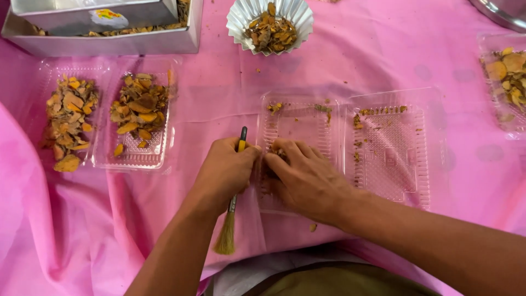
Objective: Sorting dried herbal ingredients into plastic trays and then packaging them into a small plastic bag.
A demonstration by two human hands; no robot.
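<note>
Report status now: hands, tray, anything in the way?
Left hand grips brush, bristles toward the body. Right hand pinches dried chips in open clear tray, left half. Nothing in the way; full tray sits apart at left.

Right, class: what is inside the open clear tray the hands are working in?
The open clear tray holds only scattered orange-brown crumbs. The right hand covers part of the nearer half, so what lies under it cannot be seen. The left hand holds a brush.

Open clear clamshell pack point(350, 153) centre; filled one point(104, 118) left.
</note>
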